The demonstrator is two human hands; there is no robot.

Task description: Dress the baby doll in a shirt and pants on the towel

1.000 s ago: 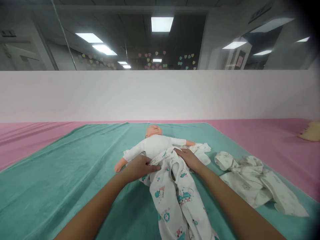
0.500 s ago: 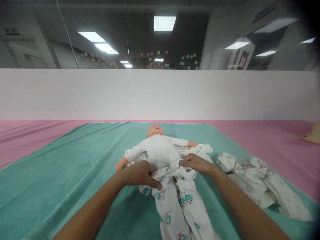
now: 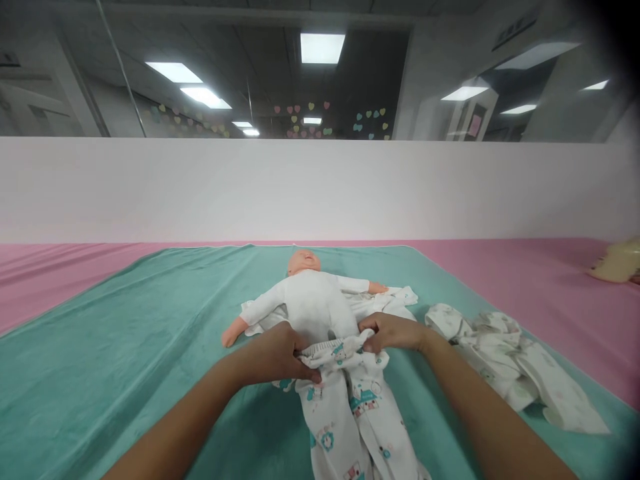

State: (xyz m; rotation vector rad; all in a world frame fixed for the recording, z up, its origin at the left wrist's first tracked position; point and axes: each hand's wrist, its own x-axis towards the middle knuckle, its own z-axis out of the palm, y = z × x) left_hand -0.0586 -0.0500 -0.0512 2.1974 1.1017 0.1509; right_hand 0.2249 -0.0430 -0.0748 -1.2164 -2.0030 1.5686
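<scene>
Trousers (image 3: 325,407): at the lower end of the doll (image 3: 317,307), waistband (image 3: 333,347) apparently not yet over the white torso
Left hand (image 3: 275,353): pinching one side of the waistband
Right hand (image 3: 393,331): pinching the opposite side
Legs: hidden (cannot tell whether inside the trousers)
Crumpled garment (image 3: 520,363): set apart on the teal sheet (image 3: 150,353)

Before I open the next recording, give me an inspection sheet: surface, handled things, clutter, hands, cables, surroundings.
Surface: wrinkled teal cloth over a pink covering.
Handled things: printed pants below the torso of a doll; its legs cannot be seen.
Clutter: crumpled pale garment at right; white cloth by the doll's arms; yellow object at the right edge.
Left hand: grips the waistband's left side.
Right hand: grips its right side.
Cables: nothing seen.
Surroundings: white wall, dark glass above.
</scene>
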